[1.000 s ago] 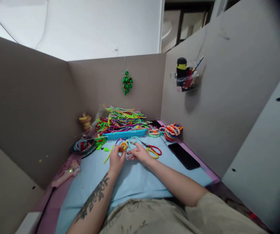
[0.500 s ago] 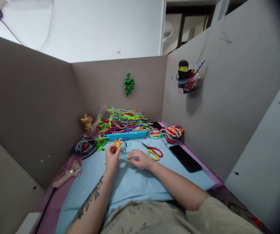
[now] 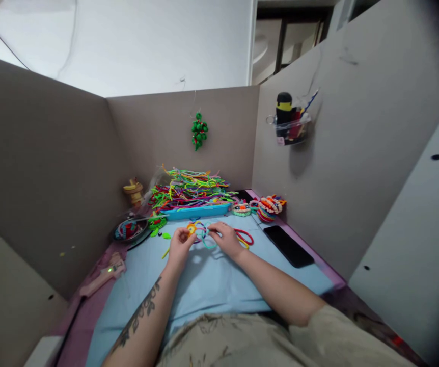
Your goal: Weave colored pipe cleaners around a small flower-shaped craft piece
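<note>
My left hand (image 3: 180, 243) pinches the orange part of a pipe-cleaner piece (image 3: 202, 235), a cluster of thin orange, purple and teal loops held over the blue cloth. On the other side of it, my right hand (image 3: 225, 239) closes finger and thumb on the teal loop. Scissors (image 3: 246, 237) with red and yellow handles lie just beyond my right hand, their blades hidden behind it. Left of the left hand are small green leaf-like bits (image 3: 166, 236) and a short yellow-green stick (image 3: 165, 253).
A blue tray (image 3: 200, 211) heaped with colourful pipe cleaners (image 3: 192, 188) stands at the back. A black phone (image 3: 288, 246) lies right, a pink glue gun (image 3: 103, 279) left, near a dark bowl (image 3: 143, 235). Grey panels (image 3: 181, 127) enclose the table on three sides.
My right hand has moved up and slightly right, and its fingers have closed on the teal loop. The loop now shows rounder between my hands, and the right hand covers the scissor blades.
</note>
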